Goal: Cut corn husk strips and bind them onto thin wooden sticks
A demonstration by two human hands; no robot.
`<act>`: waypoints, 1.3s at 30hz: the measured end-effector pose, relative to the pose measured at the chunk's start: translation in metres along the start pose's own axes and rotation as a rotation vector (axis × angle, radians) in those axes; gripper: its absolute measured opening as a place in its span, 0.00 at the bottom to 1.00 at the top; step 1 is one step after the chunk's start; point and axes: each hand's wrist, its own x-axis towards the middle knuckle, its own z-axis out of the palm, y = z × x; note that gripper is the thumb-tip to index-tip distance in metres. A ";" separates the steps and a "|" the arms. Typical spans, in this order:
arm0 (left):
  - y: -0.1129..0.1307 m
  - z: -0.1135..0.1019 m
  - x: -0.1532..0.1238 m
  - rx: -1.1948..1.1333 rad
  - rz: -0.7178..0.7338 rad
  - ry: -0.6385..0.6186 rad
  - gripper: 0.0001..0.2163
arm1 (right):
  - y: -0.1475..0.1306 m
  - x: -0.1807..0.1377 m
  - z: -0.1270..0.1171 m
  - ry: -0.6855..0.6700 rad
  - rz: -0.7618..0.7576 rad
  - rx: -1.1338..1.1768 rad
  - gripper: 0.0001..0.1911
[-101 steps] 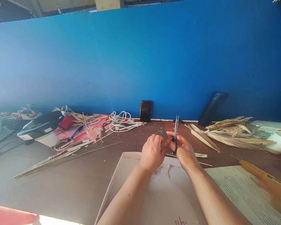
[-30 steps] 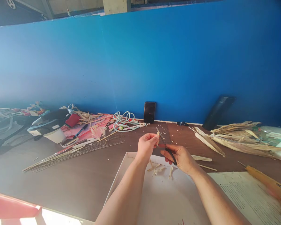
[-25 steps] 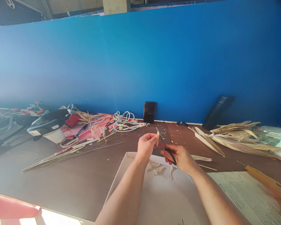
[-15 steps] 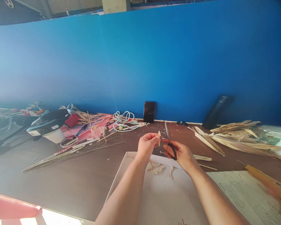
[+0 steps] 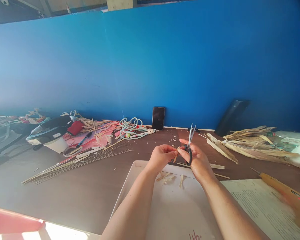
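Over the far edge of a white box lid [image 5: 138, 173], my two hands meet. My left hand [image 5: 162, 156] pinches a small strip of dried corn husk [image 5: 175, 158] between thumb and fingertips. Black-handled scissors [image 5: 190, 136] hang in my right hand [image 5: 196, 163], their blades pointing up and slightly parted. The thumb and fingertip of that hand also touch the top of the strip. Several cut husk pieces [image 5: 181, 182] lie inside the lid below my hands.
A phone [image 5: 158, 118] leans on the blue wall. Dried husks [image 5: 260, 151] lie at the right, near a printed sheet [image 5: 257, 200] and an awl-like tool [image 5: 277, 188]. At the left are thin wires [image 5: 85, 163], a pale cord [image 5: 132, 128] and pink paper [image 5: 106, 133].
My right hand has turned the scissors upright and come in to touch the husk strip. My left hand has shifted slightly right and lowered the strip.
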 end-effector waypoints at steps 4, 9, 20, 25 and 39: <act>0.000 0.001 0.000 0.159 0.014 0.023 0.10 | 0.000 0.000 0.001 0.009 -0.036 -0.019 0.26; 0.001 0.002 -0.001 0.275 0.039 0.040 0.10 | 0.002 0.000 0.000 0.029 -0.076 -0.024 0.23; 0.003 0.001 -0.004 0.411 0.028 -0.018 0.10 | 0.002 0.002 -0.003 0.173 -0.153 -0.040 0.23; 0.000 0.001 -0.003 0.369 0.023 -0.015 0.10 | 0.002 0.002 -0.003 0.226 -0.146 -0.067 0.23; -0.001 -0.001 0.004 -0.004 0.012 0.168 0.10 | -0.001 0.000 -0.002 0.176 -0.076 -0.086 0.24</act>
